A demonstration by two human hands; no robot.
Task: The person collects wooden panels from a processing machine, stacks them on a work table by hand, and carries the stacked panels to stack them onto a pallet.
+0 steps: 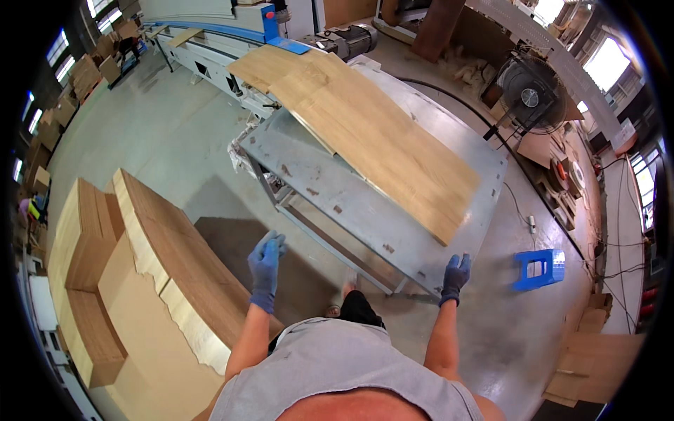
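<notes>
My left hand (pixel 265 271), in a blue-grey glove, is held in the air between the stacked wood panels and the metal table. Its fingers are stretched out and hold nothing. My right hand (pixel 455 278), gloved alike, is at the near right corner of the grey metal table (pixel 365 242). Its fingers are apart; whether they touch the table edge I cannot tell. Long wood-grain boards (pixel 382 133) lie across the table, overlapping and running toward the machine at the far end.
Tall stacks of wood-grain panels (pixel 182 242) stand at my left, around a tan board surface (pixel 133 295). A blue stool (pixel 539 269) is on the floor at right. Beyond are a black fan (pixel 531 97), a motor (pixel 351 42) and a long blue-and-white machine (pixel 232 31). Cables trail along the right.
</notes>
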